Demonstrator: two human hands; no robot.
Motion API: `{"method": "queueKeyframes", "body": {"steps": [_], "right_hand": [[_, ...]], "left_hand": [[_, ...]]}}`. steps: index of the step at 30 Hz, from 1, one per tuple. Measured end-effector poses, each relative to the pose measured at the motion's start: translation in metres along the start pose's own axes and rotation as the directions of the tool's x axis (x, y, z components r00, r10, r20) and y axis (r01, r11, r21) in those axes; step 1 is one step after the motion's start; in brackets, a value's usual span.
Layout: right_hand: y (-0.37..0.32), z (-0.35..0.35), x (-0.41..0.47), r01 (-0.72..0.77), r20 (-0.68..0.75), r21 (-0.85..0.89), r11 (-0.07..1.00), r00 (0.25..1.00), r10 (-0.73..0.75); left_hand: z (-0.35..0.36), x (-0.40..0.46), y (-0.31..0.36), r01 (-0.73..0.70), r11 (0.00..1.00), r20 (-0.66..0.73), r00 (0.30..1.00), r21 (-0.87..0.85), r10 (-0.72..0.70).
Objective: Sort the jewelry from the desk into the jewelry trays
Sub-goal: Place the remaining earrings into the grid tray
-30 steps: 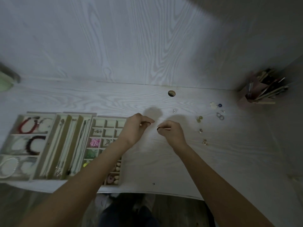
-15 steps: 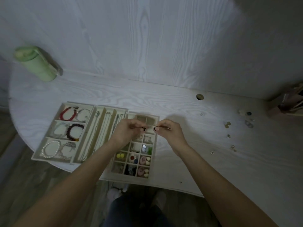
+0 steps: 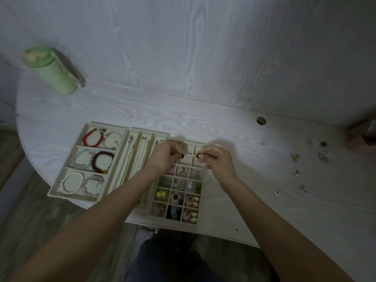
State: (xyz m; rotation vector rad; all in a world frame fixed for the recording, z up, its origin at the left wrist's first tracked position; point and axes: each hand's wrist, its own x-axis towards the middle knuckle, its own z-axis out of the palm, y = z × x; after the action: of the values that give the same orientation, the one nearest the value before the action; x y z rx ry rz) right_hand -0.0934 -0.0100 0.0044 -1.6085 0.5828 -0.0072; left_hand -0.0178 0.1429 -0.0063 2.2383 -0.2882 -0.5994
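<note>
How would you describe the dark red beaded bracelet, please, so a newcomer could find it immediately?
Start at the leftmost jewelry tray on the desk, which has three stacked compartments. The dark red beaded bracelet lies in the middle one, on its right side. It is darker than the bright red bracelet above and the pearl bracelet below.

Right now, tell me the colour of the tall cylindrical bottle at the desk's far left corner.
Pale green, lid included: the tall cylindrical bottle shows best in the head view, the only one.

A single wide-angle head camera looks forward and steeply down onto the tabletop (image 3: 223, 123), close enough that both forearms fill the lower frame. It faces the wood-grain wall (image 3: 203, 47) behind; floor (image 3: 24, 200) shows lower left.
</note>
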Motion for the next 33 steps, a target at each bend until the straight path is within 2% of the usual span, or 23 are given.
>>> {"method": "queueKeyframes", "body": {"steps": [3, 7, 12, 21, 33], "right_hand": [[0.000, -0.002, 0.001, 0.013, -0.030, -0.015, 1.000, 0.999, -0.013], [-0.001, -0.011, 0.004, 0.023, -0.042, -0.033, 0.999, 0.999, -0.025], [0.003, -0.018, 0.005, 0.012, -0.078, -0.059, 0.998, 0.997, -0.017], [0.005, -0.018, 0.005, 0.001, -0.053, -0.040, 0.999, 0.999, -0.003], [0.013, -0.027, 0.008, -0.033, -0.048, 0.001, 0.999, 0.998, 0.033]], "left_hand": [[0.006, 0.005, -0.001, -0.051, 0.979, 0.017, 0.999, 0.198, 0.048], [0.009, 0.008, -0.004, -0.100, 0.907, -0.049, 0.990, 0.410, 0.132], [0.016, 0.010, 0.001, -0.058, 0.889, -0.116, 0.986, 0.455, 0.123], [0.022, 0.008, 0.007, -0.001, 0.785, -0.152, 0.981, 0.620, 0.121], [0.027, 0.011, 0.011, -0.031, 0.691, -0.109, 0.981, 0.722, 0.159]]}}
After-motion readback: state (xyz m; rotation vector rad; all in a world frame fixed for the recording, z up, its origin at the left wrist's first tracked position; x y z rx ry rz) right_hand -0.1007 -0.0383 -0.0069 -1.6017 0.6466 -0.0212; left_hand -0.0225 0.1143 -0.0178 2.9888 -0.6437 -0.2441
